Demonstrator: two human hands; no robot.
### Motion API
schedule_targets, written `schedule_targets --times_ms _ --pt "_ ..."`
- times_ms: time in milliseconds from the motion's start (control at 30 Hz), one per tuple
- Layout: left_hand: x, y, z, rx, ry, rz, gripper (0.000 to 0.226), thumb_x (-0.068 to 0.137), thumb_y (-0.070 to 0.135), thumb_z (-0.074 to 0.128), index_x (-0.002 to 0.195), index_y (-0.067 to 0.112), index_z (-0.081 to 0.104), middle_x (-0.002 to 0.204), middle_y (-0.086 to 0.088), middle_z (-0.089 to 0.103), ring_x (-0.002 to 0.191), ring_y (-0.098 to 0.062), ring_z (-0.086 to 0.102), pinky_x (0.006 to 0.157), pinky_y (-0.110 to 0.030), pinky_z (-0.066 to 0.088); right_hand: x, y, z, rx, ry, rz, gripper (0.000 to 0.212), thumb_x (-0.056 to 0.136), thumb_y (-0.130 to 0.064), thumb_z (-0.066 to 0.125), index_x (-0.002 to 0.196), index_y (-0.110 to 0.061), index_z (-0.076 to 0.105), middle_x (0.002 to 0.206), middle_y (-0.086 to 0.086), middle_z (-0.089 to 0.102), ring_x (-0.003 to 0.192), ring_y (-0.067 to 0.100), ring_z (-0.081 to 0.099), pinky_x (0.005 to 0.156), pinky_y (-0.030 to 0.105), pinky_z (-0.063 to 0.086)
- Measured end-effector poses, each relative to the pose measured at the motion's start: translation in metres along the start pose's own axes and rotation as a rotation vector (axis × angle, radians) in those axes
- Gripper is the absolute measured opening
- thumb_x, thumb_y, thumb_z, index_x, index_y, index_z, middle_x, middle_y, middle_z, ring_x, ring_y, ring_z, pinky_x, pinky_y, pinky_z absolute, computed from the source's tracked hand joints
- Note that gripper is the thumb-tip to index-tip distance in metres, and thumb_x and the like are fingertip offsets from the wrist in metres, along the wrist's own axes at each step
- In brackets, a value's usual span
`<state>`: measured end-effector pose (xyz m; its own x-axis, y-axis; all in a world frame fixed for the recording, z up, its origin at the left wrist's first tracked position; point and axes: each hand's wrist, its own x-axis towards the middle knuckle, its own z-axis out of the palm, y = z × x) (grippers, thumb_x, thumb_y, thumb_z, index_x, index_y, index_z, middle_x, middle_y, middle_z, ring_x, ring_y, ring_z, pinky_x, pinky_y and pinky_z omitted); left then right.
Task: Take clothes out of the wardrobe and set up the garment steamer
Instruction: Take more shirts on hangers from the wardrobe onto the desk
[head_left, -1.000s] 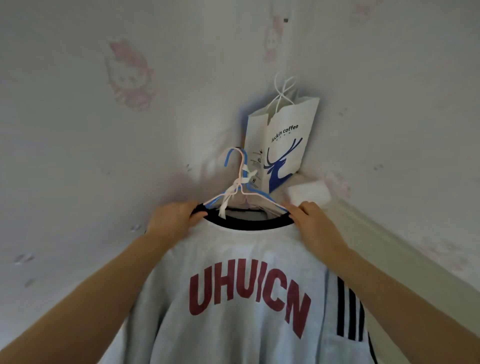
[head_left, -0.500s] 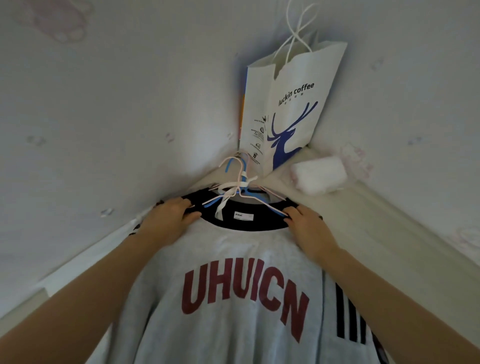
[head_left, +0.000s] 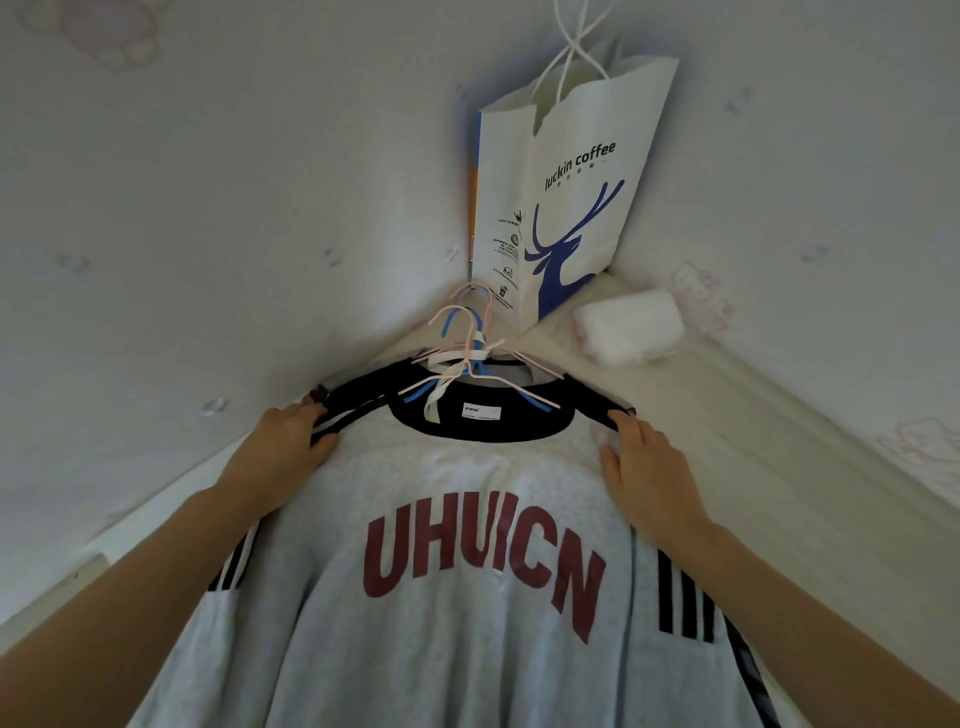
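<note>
Sweatshirt (head_left: 467, 597) reads "UHUICN"; paper bag (head_left: 566, 171) reads "luckin coffee".

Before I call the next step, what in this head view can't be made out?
- Hanger hooks: what they hang on, hidden against the wall corner.
- Sweatshirt hem: cut off by the bottom edge.
- Paper bag small print: too small.
- Steamer and wardrobe: out of frame.

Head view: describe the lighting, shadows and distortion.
Head view: dim, soft, bluish light, no glare; a dark shadow rims the paper bag in the corner; wide-angle stretch bends the wall edges and enlarges both forearms; the sweatshirt lettering stays sharp.
</note>
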<state>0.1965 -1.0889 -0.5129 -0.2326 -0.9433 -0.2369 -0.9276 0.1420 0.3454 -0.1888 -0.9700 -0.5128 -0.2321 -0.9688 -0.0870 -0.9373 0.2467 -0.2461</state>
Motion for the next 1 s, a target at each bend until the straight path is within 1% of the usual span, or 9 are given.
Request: schedule_targets --times_ms 133,200,333,433,533,633,733,833,1000 --pt "-0.002 0.007 0.004 -0.021 0.045 -0.051 0.049 0.096 0.026 0.055 0.138 0.004 0.044 0.127 -0.019 0.055 0.112 -0.037 0.054 0.095 -0.043 0.045 0.007 -0.002 0.004 -0.089 -0.046 0.065 0.043 0.099 -0.033 0.039 0.135 -0.011 0.042 0.127 0.013 0.052 0.107 0.031 0.054 0.088 0.043 0.046" --pt "-0.010 0.011 0.006 0.004 0.129 -0.026 0.042 0.097 0.024 0.052 0.134 0.004 0.046 0.122 -0.019 0.056 0.104 -0.037 0.058 0.085 -0.045 0.050 0.006 -0.003 0.008 -0.172 -0.049 0.063 0.038 0.099 -0.033 0.040 0.128 -0.010 0.047 0.121 0.012 0.053 0.102 0.030 0.054 0.085 0.042 0.045" --pt "-0.024 0.018 0.002 0.011 0.335 0.063 0.028 0.098 0.020 0.049 0.120 0.004 0.054 0.113 -0.016 0.056 0.090 -0.036 0.060 0.066 -0.043 0.052 -0.001 0.000 0.008 -0.159 0.146 -0.008 0.025 0.092 -0.022 0.057 0.109 -0.004 0.058 0.101 0.015 0.058 0.082 0.032 0.057 0.072 0.044 0.047" --pt "-0.025 0.025 -0.014 -0.067 0.437 0.123 0.025 0.100 0.018 0.046 0.122 0.010 0.055 0.114 -0.013 0.056 0.097 -0.032 0.057 0.071 -0.044 0.052 0.008 -0.003 -0.007 -0.031 0.294 -0.077 0.016 0.091 -0.011 0.060 0.103 -0.002 0.056 0.096 0.015 0.053 0.071 0.031 0.056 0.066 0.041 0.047" --pt "-0.019 0.030 -0.032 -0.135 0.528 0.173 0.025 0.100 0.016 0.046 0.121 0.009 0.057 0.112 -0.014 0.055 0.098 -0.033 0.056 0.076 -0.045 0.052 0.021 -0.011 -0.024 0.035 0.381 -0.115 0.012 0.092 -0.007 0.057 0.103 -0.004 0.054 0.100 0.014 0.052 0.069 0.028 0.053 0.064 0.035 0.040" --pt "-0.006 0.037 -0.047 -0.072 0.585 0.203 0.027 0.100 0.018 0.046 0.123 0.007 0.055 0.114 -0.017 0.054 0.103 -0.034 0.053 0.083 -0.047 0.050 0.036 -0.011 -0.036 0.032 0.434 -0.104 0.012 0.094 -0.009 0.055 0.105 -0.004 0.053 0.103 0.014 0.052 0.072 0.029 0.054 0.066 0.040 0.043" --pt "0.017 0.046 -0.056 0.037 0.607 0.244 0.025 0.098 0.015 0.049 0.119 0.002 0.054 0.114 -0.020 0.055 0.103 -0.037 0.053 0.080 -0.048 0.051 0.052 -0.007 -0.043 0.001 0.453 -0.080 0.016 0.096 -0.013 0.052 0.109 -0.004 0.054 0.106 0.014 0.051 0.076 0.031 0.056 0.070 0.045 0.046" --pt "0.037 0.051 -0.051 0.143 0.616 0.265 0.019 0.094 0.009 0.056 0.110 0.000 0.055 0.107 -0.022 0.056 0.094 -0.039 0.056 0.067 -0.046 0.052 0.065 0.000 -0.045 -0.019 0.442 -0.059 0.019 0.096 -0.015 0.052 0.111 -0.004 0.055 0.107 0.014 0.052 0.080 0.030 0.057 0.073 0.046 0.046" --pt "0.044 0.041 -0.019 0.272 0.425 0.195 0.032 0.078 -0.008 0.068 0.109 -0.002 0.061 0.102 -0.022 0.060 0.084 -0.042 0.061 0.059 -0.046 0.055 0.072 0.009 -0.020 -0.032 0.282 -0.058 0.021 0.096 -0.018 0.051 0.113 -0.007 0.056 0.108 0.011 0.053 0.084 0.029 0.058 0.074 0.042 0.044"
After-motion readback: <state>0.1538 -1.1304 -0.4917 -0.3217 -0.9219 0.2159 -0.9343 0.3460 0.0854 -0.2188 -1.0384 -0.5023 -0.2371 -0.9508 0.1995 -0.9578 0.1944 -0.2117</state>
